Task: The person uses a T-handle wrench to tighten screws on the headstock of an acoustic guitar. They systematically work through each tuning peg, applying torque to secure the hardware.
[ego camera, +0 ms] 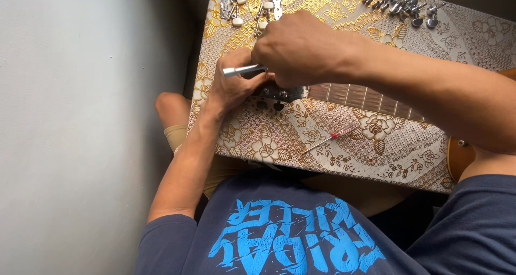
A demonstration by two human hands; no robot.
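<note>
I see the guitar's headstock (277, 94) lying on a patterned cloth (333, 146), the neck (355, 96) running off to my right, so its long axis lies roughly left to right across the view; the headstock sits right under both hands. The right hand (295, 49) is closed in a fist over the headstock, gripping a metal tool (243, 70) whose smooth silver shaft pokes out leftwards, nearly parallel to the neck; the left hand (232, 87) lies just left of it, fingers curled against the headstock's end and touching the tool from below; what else it grasps I cannot tell. Dark round tuner posts show under the fist. A thin screwdriver (330, 137) with a red clear handle lies loose on the cloth, nearer my body, slanting; shiny tuners (400, 4) and tuner strips (252, 4) lie at the far edge.
</note>
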